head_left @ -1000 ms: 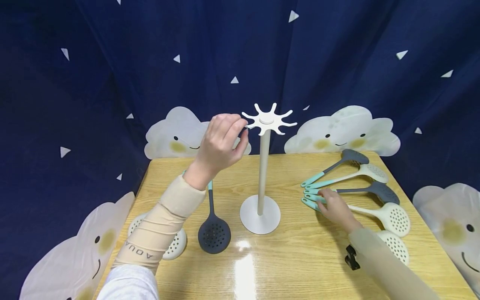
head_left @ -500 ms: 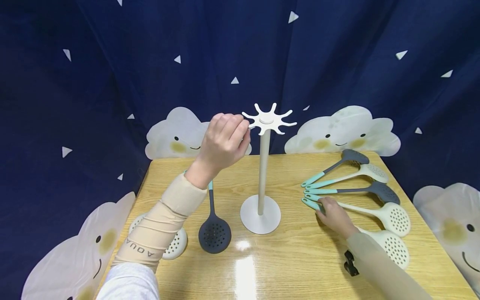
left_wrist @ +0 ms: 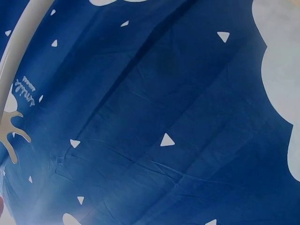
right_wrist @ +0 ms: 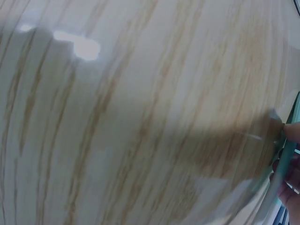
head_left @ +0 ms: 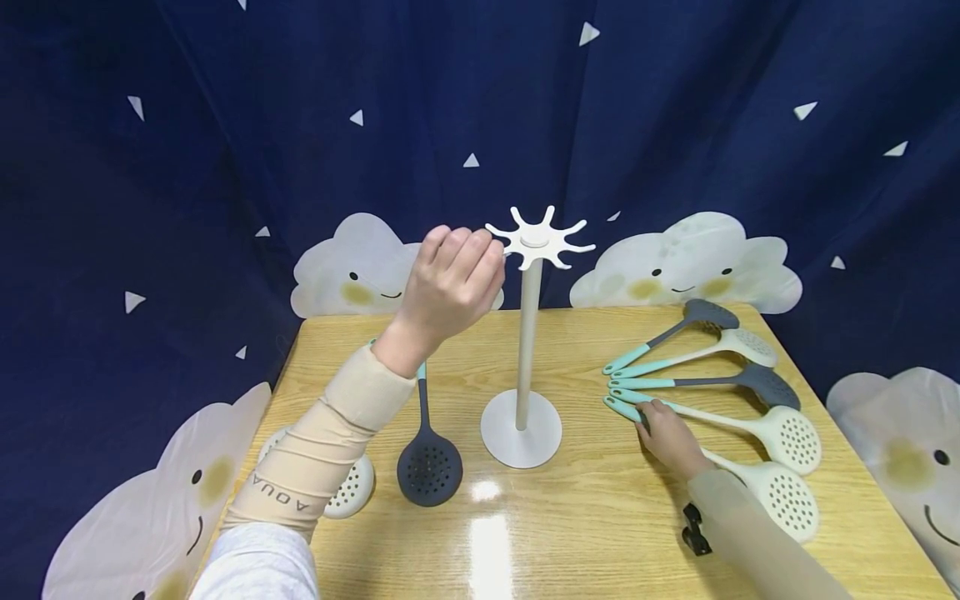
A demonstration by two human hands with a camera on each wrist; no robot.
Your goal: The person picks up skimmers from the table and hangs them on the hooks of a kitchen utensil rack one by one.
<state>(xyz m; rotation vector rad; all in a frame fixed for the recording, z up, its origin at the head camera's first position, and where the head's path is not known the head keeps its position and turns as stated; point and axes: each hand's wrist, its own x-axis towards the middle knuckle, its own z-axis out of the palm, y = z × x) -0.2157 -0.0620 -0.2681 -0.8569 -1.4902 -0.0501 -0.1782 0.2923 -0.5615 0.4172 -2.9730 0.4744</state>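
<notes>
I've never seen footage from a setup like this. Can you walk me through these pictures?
There is no machine here: a person works with two bare hands. The head picture comes from a camera worn on the head, looking forward and down. The other two come from wrist cameras: the left one sees mostly blue curtain, the right one mostly wooden table.

On the table stands a white rack topped with hooks. To its right lie five utensils with turquoise handles, two dark and three white. To its left are a dark skimmer and white perforated parts, partly behind the sleeve.

The right hand grips the handle of the nearest white skimmer. The left hand has curled fingers beside the hooks; whether they grip one is hidden.
</notes>
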